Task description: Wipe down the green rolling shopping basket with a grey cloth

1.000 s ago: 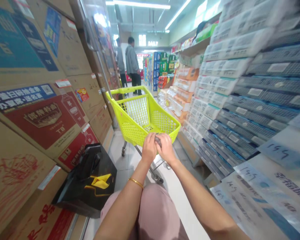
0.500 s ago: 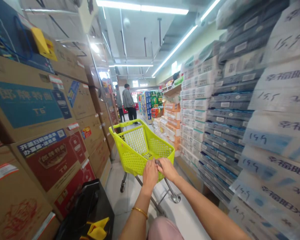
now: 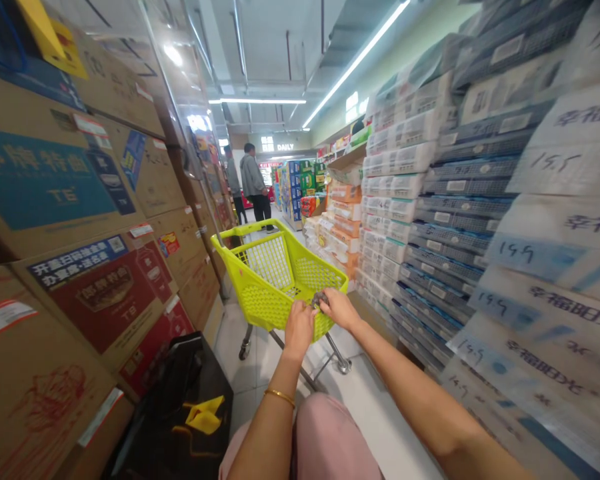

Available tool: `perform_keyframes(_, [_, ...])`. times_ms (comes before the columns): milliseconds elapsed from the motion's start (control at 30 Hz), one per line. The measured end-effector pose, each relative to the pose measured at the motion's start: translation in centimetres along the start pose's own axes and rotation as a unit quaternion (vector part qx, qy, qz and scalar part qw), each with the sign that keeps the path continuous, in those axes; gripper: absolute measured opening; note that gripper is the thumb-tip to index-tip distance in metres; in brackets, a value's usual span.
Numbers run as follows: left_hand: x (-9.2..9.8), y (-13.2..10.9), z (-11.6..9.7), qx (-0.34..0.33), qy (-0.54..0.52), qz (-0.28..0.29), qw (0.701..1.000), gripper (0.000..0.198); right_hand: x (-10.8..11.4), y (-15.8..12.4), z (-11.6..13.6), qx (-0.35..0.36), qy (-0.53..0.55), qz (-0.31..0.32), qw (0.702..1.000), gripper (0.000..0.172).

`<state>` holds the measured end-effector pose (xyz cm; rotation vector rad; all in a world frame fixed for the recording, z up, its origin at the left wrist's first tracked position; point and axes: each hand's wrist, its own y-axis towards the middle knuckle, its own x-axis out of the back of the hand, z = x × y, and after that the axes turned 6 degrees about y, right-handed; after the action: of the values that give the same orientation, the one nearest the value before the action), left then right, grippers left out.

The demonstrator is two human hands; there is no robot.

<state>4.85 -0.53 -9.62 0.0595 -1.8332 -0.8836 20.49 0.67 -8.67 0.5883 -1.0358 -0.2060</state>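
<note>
A small dark grey thing (image 3: 320,299) shows between my two hands; I cannot make out its kind. My left hand (image 3: 300,325) is closed, its fingers pressed at the left side of that thing. My right hand (image 3: 339,308) has its fingers wrapped over the right side of it. Both hands are in front of the near end of a lime-green shopping cart (image 3: 265,300), and whether they touch its rim I cannot tell. The cart's basket shows no goods inside. A gold bracelet is on my left wrist.
Stacked cardboard cartons (image 3: 115,293) line the left side, with a black box or bag (image 3: 180,380) on the floor before them. Piled packs of paper (image 3: 430,247) rise on the right. Two people (image 3: 254,180) stand farther down the aisle.
The cart and my hands sit slightly higher in view, as the view has tipped down. My right hand has shifted a little right, and more of the grey thing shows between the hands.
</note>
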Motion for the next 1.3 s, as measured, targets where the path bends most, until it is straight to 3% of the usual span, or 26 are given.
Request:
perform_keyframes(233, [1.0, -1.6, 2.2, -0.02, -0.044, -0.034, 0.998, 0.018, -1.1, -1.7, 3.4, -0.029, -0.017, -0.011, 0.999, 0.019])
perform_keyframes(433, [1.7, -2.5, 4.2, -0.033, 0.005, -0.027, 0.999, 0.02, -2.7, -2.4, 6.1, -0.032, -0.017, -0.062, 0.997, 0.02])
perform_keyframes(700, [1.5, -2.6, 4.7, -0.057, 0.057, -0.028, 0.996, 0.023, -6.3, -3.4, 7.8, 0.01, 0.062, -0.165, 0.984, 0.025])
perform_keyframes(800, [1.8, -2.4, 4.8, -0.064, 0.096, -0.01, 0.993, 0.022, -7.2, -3.7, 7.5, 0.036, 0.066, -0.184, 0.98, 0.025])
perform_keyframes(933, [2.3, -2.2, 4.9, -0.074, 0.137, 0.017, 0.988, 0.021, -6.7, -3.8, 5.3, 0.068, 0.051, -0.183, 0.979, 0.024])
perform_keyframes(1133, [2.1, -1.8, 4.8, -0.08, 0.145, 0.035, 0.986, 0.021, -5.1, -3.5, 1.1, 0.007, 0.021, -0.266, 0.964, 0.02])
perform_keyframes(1300, [1.5, -1.6, 4.8, -0.1, 0.116, 0.022, 0.988, 0.022, -5.4, -3.3, 2.0, -0.02, 0.049, -0.294, 0.954, 0.019])
